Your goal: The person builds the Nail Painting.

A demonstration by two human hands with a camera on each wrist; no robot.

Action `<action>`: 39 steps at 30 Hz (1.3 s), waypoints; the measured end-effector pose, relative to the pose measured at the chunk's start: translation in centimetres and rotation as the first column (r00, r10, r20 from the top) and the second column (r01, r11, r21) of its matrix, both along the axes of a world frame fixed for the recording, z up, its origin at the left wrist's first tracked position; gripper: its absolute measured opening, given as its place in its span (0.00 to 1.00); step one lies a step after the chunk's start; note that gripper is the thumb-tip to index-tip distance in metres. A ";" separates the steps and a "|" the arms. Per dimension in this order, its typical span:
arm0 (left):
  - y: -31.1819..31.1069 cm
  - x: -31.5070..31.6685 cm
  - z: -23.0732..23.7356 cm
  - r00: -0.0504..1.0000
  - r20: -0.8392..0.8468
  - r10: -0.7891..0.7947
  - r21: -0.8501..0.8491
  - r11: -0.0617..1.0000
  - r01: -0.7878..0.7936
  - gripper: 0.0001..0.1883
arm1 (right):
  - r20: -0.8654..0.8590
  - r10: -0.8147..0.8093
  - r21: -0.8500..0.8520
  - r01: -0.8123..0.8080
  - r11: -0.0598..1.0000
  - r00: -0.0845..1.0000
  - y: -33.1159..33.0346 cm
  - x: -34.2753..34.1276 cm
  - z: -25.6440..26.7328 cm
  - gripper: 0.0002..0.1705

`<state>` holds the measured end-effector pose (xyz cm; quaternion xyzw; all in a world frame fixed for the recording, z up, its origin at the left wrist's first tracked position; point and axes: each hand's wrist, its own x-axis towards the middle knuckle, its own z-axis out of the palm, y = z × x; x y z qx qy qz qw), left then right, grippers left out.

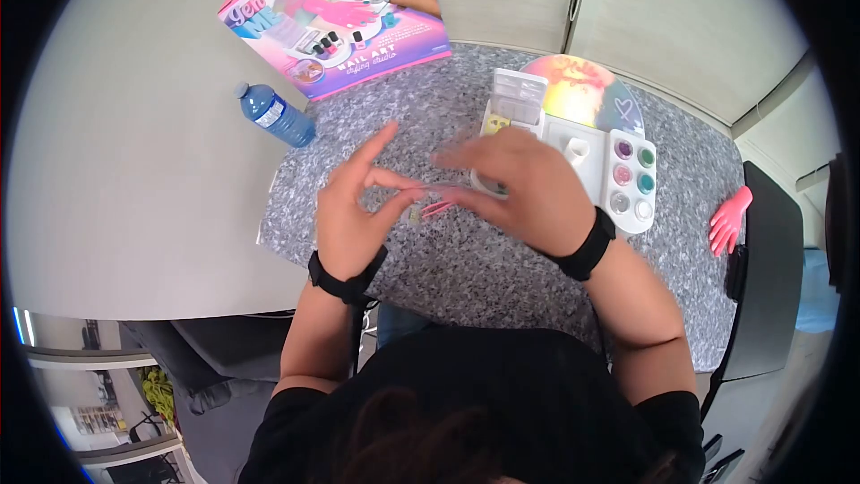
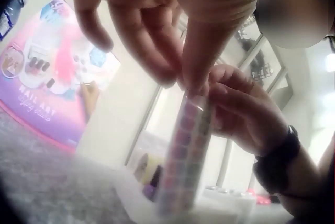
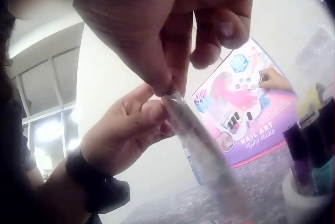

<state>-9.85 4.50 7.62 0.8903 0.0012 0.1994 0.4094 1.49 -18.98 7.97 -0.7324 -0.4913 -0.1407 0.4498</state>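
Note:
Both hands meet in front of the body, holding a narrow sheet of nail stickers (image 2: 189, 151) in shiny clear plastic, with rows of small coloured shapes. My left hand (image 1: 345, 220) pinches its upper end between thumb and finger, other fingers raised. Close beside that grip, my right hand (image 1: 533, 184) pinches the same end with thumb and fingers. The sheet hangs down from the fingertips in both wrist views and is blurred in the right one. Beneath the hands in the head view, a pink pronged tool (image 1: 436, 208) lies on the speckled tabletop (image 1: 421, 273).
A white nail studio tray (image 1: 634, 216) with glitter pots and a shiny backboard (image 1: 573, 94) stands right. Nail polish bottles (image 3: 301, 158) sit in it. Behind are a nail art box (image 1: 340, 27) and a water bottle (image 1: 278, 116). A pink model hand (image 1: 731, 220) lies far right.

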 end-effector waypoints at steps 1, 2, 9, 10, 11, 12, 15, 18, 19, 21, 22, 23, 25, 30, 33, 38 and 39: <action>-0.5 -0.1 0.3 0.998 0.063 -0.024 0.059 0.998 0.020 0.44 | -0.014 0.101 -0.047 -0.102 0.994 0.995 0.0 -0.5 0.1 0.11; -0.8 -0.2 0.3 0.991 0.124 -0.051 0.120 0.992 0.036 0.45 | 0.041 0.093 -0.056 -0.091 0.994 0.995 0.0 -0.8 0.2 0.11; -0.8 0.1 -0.2 0.981 0.189 -0.033 0.301 0.953 -0.026 0.34 | 0.056 -0.119 0.046 0.116 0.992 0.991 -2.6 2.1 1.7 0.07; -0.1 0.0 -1.2 0.999 0.027 0.025 0.328 0.944 -0.033 0.30 | 0.002 -0.223 0.093 0.222 0.971 0.975 -2.8 2.6 1.6 0.07; 0.5 0.0 -2.2 0.987 -0.135 0.086 0.357 0.934 -0.032 0.26 | -0.058 -0.323 0.135 0.328 0.935 0.945 -3.0 3.3 1.5 0.06; 1.0 -0.1 -3.0 0.988 -0.134 0.083 0.360 0.933 -0.029 0.26 | -0.039 -0.325 0.171 0.327 0.929 0.945 -3.0 4.1 0.9 0.07; 1.6 -0.5 -4.6 0.984 -0.166 0.056 0.457 0.889 0.026 0.23 | -0.105 -0.359 0.139 0.371 0.918 0.927 -2.9 5.3 -0.7 0.07; 1.4 -0.7 -5.2 0.970 -0.237 0.053 0.453 0.889 0.063 0.21 | -0.130 -0.336 0.101 0.350 0.931 0.933 -2.6 6.1 -2.2 0.07; 1.3 -0.8 -5.3 0.967 -0.251 0.044 0.423 0.904 0.069 0.19 | -0.163 -0.336 0.063 0.349 0.935 0.928 -2.5 6.2 -2.6 0.07; 1.3 -0.7 -5.8 0.964 -0.264 0.039 0.390 0.918 0.070 0.17 | -0.179 -0.342 0.031 0.353 0.935 0.922 -2.4 6.3 -3.1 0.08; 1.4 -0.6 -6.2 0.965 -0.260 0.026 0.361 0.930 0.072 0.15 | -0.196 -0.350 -0.002 0.356 0.934 0.916 -2.3 6.2 -3.2 0.08; 1.5 -0.5 -6.5 0.967 -0.256 0.013 0.330 0.941 0.075 0.13 | -0.197 -0.346 -0.004 0.352 0.936 0.917 -2.3 6.0 -3.2 0.08; 1.6 -0.5 -6.5 0.963 -0.268 -0.011 0.317 0.943 0.099 0.12 | -0.040 -0.391 -0.108 0.385 0.917 0.919 -2.2 5.5 -2.7 0.10; 2.0 -0.6 -7.1 0.956 -0.285 -0.068 0.275 0.950 0.149 0.13 | 0.252 -0.189 -0.062 0.211 0.976 0.949 -1.0 2.0 -1.4 0.10; 1.8 -0.7 -7.2 0.963 -0.267 -0.043 0.233 0.967 0.108 0.19 | 0.244 0.007 -0.234 0.052 0.971 0.970 0.7 -1.9 -2.4 0.09; 0.8 -1.3 -6.6 0.952 -0.305 -0.007 -0.158 0.986 -0.043 0.25 | 0.256 -0.086 -0.492 0.206 0.846 0.963 2.9 -4.8 -6.9 0.07; 0.7 -1.4 -6.3 0.952 -0.306 -0.008 -0.158 0.987 -0.043 0.25 | 0.245 -0.097 -0.510 0.213 0.833 0.965 3.2 -4.6 -7.4 0.07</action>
